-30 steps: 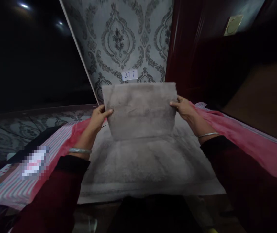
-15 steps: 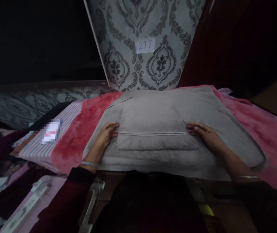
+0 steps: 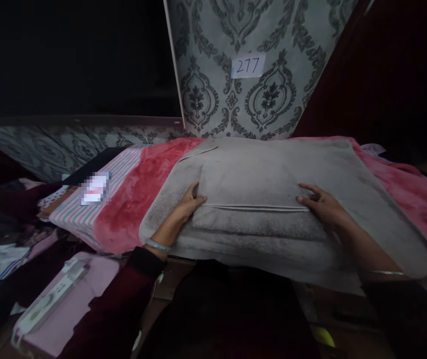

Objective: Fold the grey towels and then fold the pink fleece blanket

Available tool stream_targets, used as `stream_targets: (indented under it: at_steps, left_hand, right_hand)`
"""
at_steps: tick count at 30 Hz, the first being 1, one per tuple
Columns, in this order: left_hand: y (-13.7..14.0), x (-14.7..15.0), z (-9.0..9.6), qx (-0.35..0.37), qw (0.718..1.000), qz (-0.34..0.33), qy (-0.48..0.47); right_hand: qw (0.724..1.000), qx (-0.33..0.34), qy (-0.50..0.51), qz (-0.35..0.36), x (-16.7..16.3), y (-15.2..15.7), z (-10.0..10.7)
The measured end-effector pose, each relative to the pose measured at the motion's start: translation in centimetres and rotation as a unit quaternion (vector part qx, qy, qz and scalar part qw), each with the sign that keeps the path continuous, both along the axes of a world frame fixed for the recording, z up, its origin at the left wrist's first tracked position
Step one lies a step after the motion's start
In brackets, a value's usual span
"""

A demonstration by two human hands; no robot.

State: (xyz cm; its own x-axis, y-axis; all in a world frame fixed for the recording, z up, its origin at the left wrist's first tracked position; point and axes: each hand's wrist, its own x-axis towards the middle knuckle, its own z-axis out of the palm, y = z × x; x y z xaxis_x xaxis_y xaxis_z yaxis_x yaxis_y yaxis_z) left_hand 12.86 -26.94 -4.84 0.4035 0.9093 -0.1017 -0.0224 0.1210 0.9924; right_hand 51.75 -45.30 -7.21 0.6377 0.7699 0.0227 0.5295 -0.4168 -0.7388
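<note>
A grey, soft folded towel (image 3: 251, 182) lies on a larger spread of grey plush cloth (image 3: 378, 234). Its near side shows a double folded edge above a fuzzy lower layer. At the towel's left edge is my left hand (image 3: 183, 207), thumb and fingers apart, with the thumb tip touching the fold's corner. My right hand (image 3: 321, 203) is at the opposite edge. Its index finger and thumb are spread and their tips touch the towel near its right corner. Neither hand visibly pinches the fabric.
Under the grey cloth is a pink-red blanket (image 3: 123, 219), with a striped cloth (image 3: 73, 209) and a blurred-out phone-like object (image 3: 94, 189) to the left. A power strip (image 3: 51, 299) lies on a pink surface. Behind stand a dark screen (image 3: 75, 60) and patterned wall (image 3: 217, 94).
The view has shifted, so the scene sits further right. My left thumb has come onto the towel's edge, and my right thumb and index finger now show spread at the other edge.
</note>
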Motion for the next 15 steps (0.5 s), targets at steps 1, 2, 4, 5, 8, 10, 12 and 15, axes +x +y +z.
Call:
stream_targets:
  at_steps: [1,2,4,5,8,10,12,15]
  left_hand:
    - [0.3,-0.2,0.2,0.006,1.0,0.005,0.021]
    - [0.7,-0.3,0.5,0.023,0.998,0.019,0.047]
    - [1.6,-0.1,1.4,0.106,0.988,0.058,0.096]
    - [1.9,0.3,1.9,0.17,0.976,0.071,0.116]
    - [1.5,2.2,2.6,0.364,0.912,0.022,0.187]
    - [0.3,3.6,1.9,0.425,0.863,-0.059,0.268]
    - [-1.3,4.7,0.7,0.44,0.819,-0.12,0.347]
    - [-2.9,5.2,-0.9,0.442,0.787,-0.148,0.405]
  right_hand:
    - [1.0,-0.027,-0.015,0.004,0.2,0.0,0.1]
    - [0.998,-0.05,-0.045,0.006,0.2,0.1,0.4]
    - [0.988,-0.058,-0.14,0.016,-0.7,0.9,1.4]
    - [0.98,-0.042,-0.193,0.03,-1.6,1.5,2.0]
    - [0.949,0.003,-0.297,0.102,-5.8,3.7,3.4]
    - [0.938,-0.025,-0.317,0.139,-8.9,4.9,3.2]
    - [0.931,-0.074,-0.32,0.159,-11.3,5.5,2.3]
    - [0.923,-0.108,-0.326,0.174,-12.6,5.4,0.5]
